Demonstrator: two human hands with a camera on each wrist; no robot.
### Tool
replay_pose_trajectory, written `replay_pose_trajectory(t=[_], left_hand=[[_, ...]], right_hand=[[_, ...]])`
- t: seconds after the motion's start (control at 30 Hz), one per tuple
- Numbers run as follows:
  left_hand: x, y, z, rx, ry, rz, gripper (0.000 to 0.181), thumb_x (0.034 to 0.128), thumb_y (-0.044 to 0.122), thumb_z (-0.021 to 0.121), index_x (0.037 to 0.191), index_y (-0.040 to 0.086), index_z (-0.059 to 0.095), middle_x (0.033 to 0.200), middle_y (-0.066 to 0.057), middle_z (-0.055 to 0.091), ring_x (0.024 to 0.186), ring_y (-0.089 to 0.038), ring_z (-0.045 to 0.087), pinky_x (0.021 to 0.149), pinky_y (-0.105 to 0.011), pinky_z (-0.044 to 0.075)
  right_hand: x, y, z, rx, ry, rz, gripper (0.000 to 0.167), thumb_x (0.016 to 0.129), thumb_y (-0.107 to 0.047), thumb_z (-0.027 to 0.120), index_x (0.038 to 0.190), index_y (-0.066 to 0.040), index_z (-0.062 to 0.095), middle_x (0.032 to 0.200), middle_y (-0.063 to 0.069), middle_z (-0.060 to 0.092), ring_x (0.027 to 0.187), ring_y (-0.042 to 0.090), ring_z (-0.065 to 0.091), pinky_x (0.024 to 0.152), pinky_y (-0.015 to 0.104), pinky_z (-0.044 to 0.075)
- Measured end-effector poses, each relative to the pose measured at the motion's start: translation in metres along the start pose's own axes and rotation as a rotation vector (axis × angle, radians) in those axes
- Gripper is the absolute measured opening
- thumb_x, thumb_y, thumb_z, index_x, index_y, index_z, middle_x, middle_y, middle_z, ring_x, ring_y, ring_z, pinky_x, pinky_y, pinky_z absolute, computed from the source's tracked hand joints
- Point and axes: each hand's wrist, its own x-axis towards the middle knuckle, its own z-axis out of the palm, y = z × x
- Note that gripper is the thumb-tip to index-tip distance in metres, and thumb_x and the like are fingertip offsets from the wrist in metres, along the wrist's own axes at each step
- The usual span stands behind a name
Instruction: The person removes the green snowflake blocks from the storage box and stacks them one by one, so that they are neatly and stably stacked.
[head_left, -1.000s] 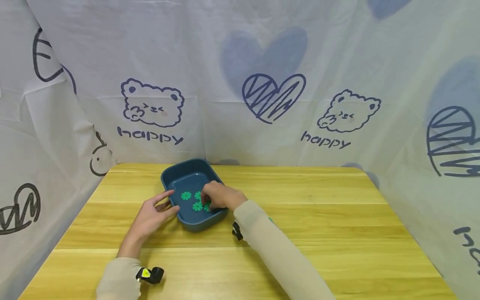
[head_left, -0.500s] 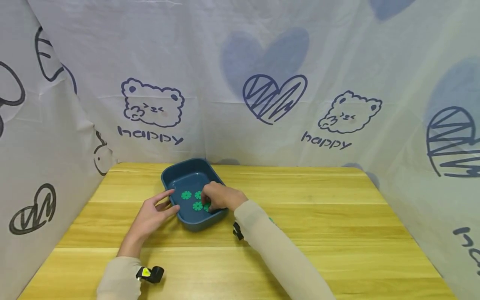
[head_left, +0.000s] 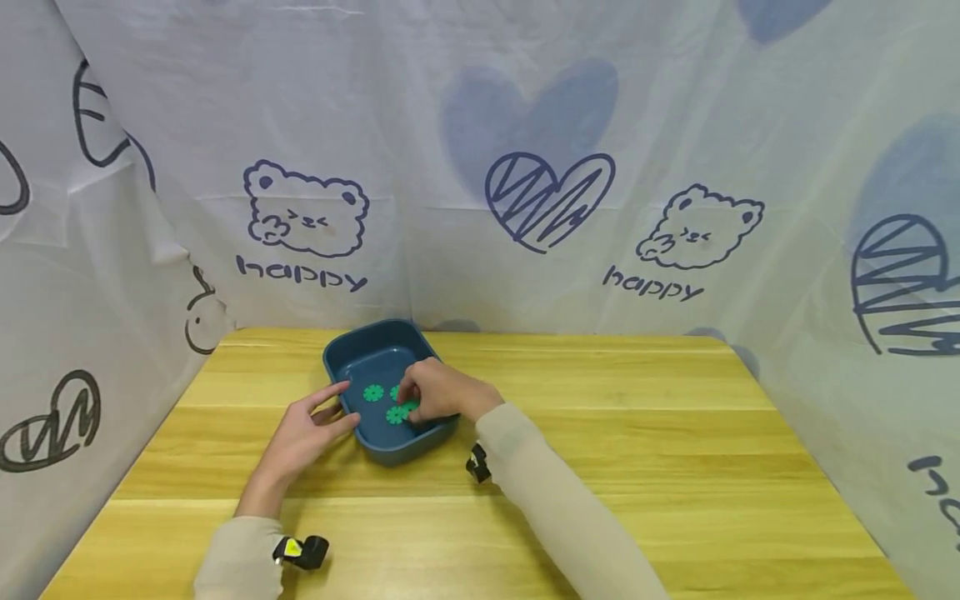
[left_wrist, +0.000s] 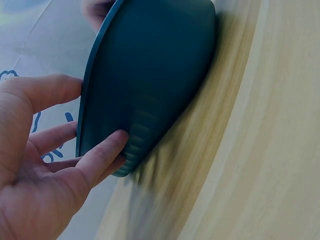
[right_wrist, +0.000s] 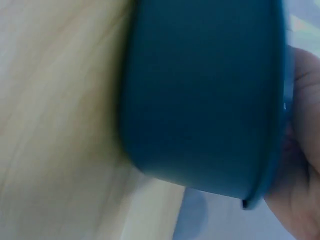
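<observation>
A dark blue bin (head_left: 392, 457) sits at the back left of the wooden table, with several green notched discs (head_left: 373, 392) lying on its floor. Against its left side, my left hand (head_left: 296, 437) rests with spread fingers; in the left wrist view, the fingertips of my left hand (left_wrist: 55, 165) touch the outer wall and rim of the bin (left_wrist: 155, 75). My right hand (head_left: 442, 392) reaches over the right rim and pinches a green disc (head_left: 408, 406) low inside. In the right wrist view, the bin wall (right_wrist: 200, 100) hides the fingertips of my right hand (right_wrist: 305, 145).
A white cloth (head_left: 427, 250) with hearts and bears hangs behind the wooden table (head_left: 637, 417) and along both sides. Small black devices are strapped at the left wrist (head_left: 302, 551) and the right wrist (head_left: 477, 463).
My right hand has shifted slightly, its fingertips a little left, and its sleeve now covers the green bit that showed beside it on the table. My left hand and the bin stay put.
</observation>
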Motion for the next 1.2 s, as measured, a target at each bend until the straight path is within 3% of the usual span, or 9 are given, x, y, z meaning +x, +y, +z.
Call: replay_pose_trajectory(t=[0.13, 0.37, 0.47, 0.6, 0.77, 0.93, 1.2], left_hand=[[0.000, -0.002, 0.000, 0.000, 0.000, 0.013, 0.067, 0.0983, 0.021, 0.071, 0.157, 0.005, 0.042, 0.168, -0.026, 0.027, 0.149, -0.045, 0.038, 0.113, -0.044, 0.048], [0.000, -0.005, 0.001, -0.002, 0.001, 0.030, 0.067, 0.0981, 0.019, 0.072, 0.157, 0.005, 0.042, 0.168, -0.026, 0.027, 0.149, -0.045, 0.038, 0.113, -0.043, 0.048], [0.000, -0.007, 0.001, -0.005, -0.001, 0.029, 0.068, 0.0978, 0.020, 0.072, 0.157, 0.005, 0.042, 0.168, -0.026, 0.027, 0.149, -0.045, 0.038, 0.113, -0.043, 0.048], [0.000, -0.007, 0.002, -0.007, -0.002, 0.029, 0.068, 0.0978, 0.020, 0.072, 0.157, 0.005, 0.042, 0.167, -0.026, 0.028, 0.150, -0.045, 0.038, 0.113, -0.042, 0.048], [0.000, -0.005, 0.001, -0.002, -0.003, 0.026, 0.068, 0.0985, 0.020, 0.071, 0.157, 0.005, 0.041, 0.168, -0.025, 0.027, 0.151, -0.044, 0.037, 0.113, -0.040, 0.048], [0.000, -0.002, 0.000, -0.006, -0.009, 0.020, 0.068, 0.0989, 0.020, 0.070, 0.158, 0.005, 0.040, 0.168, -0.025, 0.026, 0.151, -0.045, 0.036, 0.114, -0.043, 0.046], [-0.002, 0.000, 0.001, -0.009, -0.013, -0.011, 0.069, 0.0989, 0.020, 0.071, 0.158, 0.006, 0.040, 0.169, -0.025, 0.025, 0.152, -0.044, 0.036, 0.115, -0.044, 0.046]], right_hand=[[-0.011, -0.002, -0.009, 0.103, 0.059, -0.050, 0.024, 0.085, -0.014, 0.084, 0.108, -0.009, 0.080, 0.108, 0.003, 0.075, 0.095, 0.013, 0.066, 0.084, 0.016, 0.056], [-0.036, -0.003, -0.023, 0.173, 0.112, -0.087, 0.025, 0.085, -0.015, 0.083, 0.109, -0.008, 0.080, 0.107, 0.005, 0.074, 0.098, 0.022, 0.068, 0.082, 0.018, 0.056], [-0.050, 0.000, -0.027, 0.223, 0.125, -0.089, 0.024, 0.086, -0.013, 0.081, 0.109, -0.005, 0.079, 0.108, 0.010, 0.074, 0.098, 0.030, 0.070, 0.083, 0.024, 0.061], [-0.070, 0.006, -0.033, 0.281, 0.142, -0.076, 0.021, 0.086, -0.010, 0.080, 0.106, -0.005, 0.079, 0.108, 0.013, 0.072, 0.096, 0.030, 0.070, 0.085, 0.033, 0.065], [-0.095, 0.016, -0.039, 0.275, 0.184, -0.056, 0.018, 0.086, -0.007, 0.079, 0.104, -0.006, 0.080, 0.104, 0.007, 0.070, 0.092, 0.019, 0.067, 0.085, 0.035, 0.066], [-0.118, 0.029, -0.041, 0.275, 0.195, -0.008, 0.016, 0.087, -0.005, 0.078, 0.104, -0.006, 0.079, 0.104, 0.007, 0.069, 0.092, 0.021, 0.067, 0.085, 0.043, 0.065], [-0.145, 0.045, -0.037, 0.257, 0.205, 0.054, 0.015, 0.087, -0.006, 0.079, 0.102, -0.006, 0.080, 0.104, 0.007, 0.071, 0.089, 0.019, 0.068, 0.082, 0.037, 0.066]])
